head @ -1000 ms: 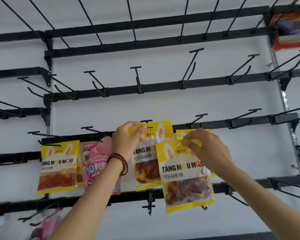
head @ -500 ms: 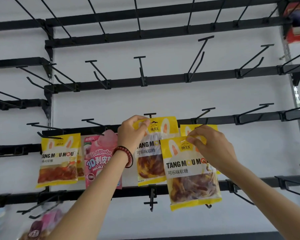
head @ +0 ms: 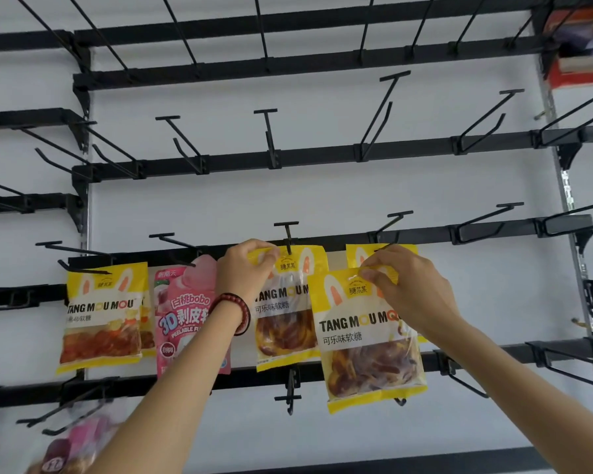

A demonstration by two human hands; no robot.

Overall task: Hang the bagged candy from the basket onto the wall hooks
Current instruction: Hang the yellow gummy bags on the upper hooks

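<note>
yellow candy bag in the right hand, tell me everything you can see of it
The yellow candy bag is a glossy plastic pouch: yellow top and bottom bands, white rabbit ears, TANG MOU lettering, a clear window showing brown-red candy. It hangs nearly upright from the right hand, which pinches its top edge, in front of another yellow bag.

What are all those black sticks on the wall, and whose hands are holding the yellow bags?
The picture comes from a camera worn on a person's head, so you see that person's own two hands reaching up. The black sticks are hooks on a wall rack, made for hanging candy bags. The left hand, with a red bracelet, holds the top of the middle yellow bag at a hook. The right hand pinches the top of the front yellow bag, which seems not hooked yet. A pink bag and another yellow bag hang further left.
</note>
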